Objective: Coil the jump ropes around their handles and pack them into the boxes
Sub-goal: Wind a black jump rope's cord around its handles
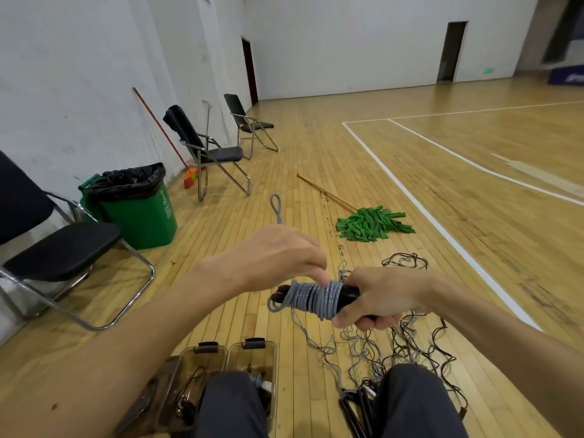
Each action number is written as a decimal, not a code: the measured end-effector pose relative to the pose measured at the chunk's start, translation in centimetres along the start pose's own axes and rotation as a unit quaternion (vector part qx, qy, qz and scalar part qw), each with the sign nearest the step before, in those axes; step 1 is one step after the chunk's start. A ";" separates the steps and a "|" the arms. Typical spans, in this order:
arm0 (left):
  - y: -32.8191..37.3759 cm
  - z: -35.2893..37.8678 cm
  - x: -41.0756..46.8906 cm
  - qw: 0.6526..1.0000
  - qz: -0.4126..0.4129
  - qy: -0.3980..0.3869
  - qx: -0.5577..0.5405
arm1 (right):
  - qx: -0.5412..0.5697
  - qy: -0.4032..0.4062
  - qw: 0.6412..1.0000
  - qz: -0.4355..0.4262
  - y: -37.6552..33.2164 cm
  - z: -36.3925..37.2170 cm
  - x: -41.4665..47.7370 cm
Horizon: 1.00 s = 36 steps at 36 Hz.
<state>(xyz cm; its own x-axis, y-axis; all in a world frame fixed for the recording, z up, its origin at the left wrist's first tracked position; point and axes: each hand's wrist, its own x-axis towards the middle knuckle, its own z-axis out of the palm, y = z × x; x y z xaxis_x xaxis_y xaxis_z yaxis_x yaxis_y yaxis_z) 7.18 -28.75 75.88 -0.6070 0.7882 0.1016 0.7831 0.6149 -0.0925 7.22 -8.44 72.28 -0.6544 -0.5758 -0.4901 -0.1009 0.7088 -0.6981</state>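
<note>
While our right hand curls tight round black handles, left hand pinches grey jump rope atop coil, spare loop standing up behind knuckles. We judge winding step near its end. Next move calls for tucking loop under turns, then lowering bundle into clear boxes beside our knees. Tangled ropes wait on floor at right.

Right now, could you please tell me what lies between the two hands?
The grey rope coil wound on the black handles, shown in the head view.
</note>
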 end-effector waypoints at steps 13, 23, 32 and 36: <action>-1.9 1.0 0.4 0.963 -0.058 0.060 -0.254 | 0.020 -0.100 0.986 -0.135 0.4 -0.6 -1.0; -5.8 8.1 0.5 0.816 -0.203 0.005 -0.541 | 0.146 -0.088 0.943 -0.286 0.8 -0.5 -0.5; -0.3 3.7 0.4 0.789 -0.187 0.089 -0.578 | 0.248 -0.012 0.911 -0.328 2.2 -1.0 0.5; 0.0 3.9 0.5 0.753 -0.194 0.107 -0.619 | 0.240 0.052 0.925 -0.291 2.8 -1.5 0.9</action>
<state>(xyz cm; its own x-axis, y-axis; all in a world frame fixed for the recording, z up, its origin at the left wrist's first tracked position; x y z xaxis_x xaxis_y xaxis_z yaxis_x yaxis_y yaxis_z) 6.40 -28.25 72.06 -0.8909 0.4512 0.0527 0.1583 0.1996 0.9670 5.28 -6.34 70.65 -0.6660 -0.7421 0.0766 -0.1302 0.0146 -0.9914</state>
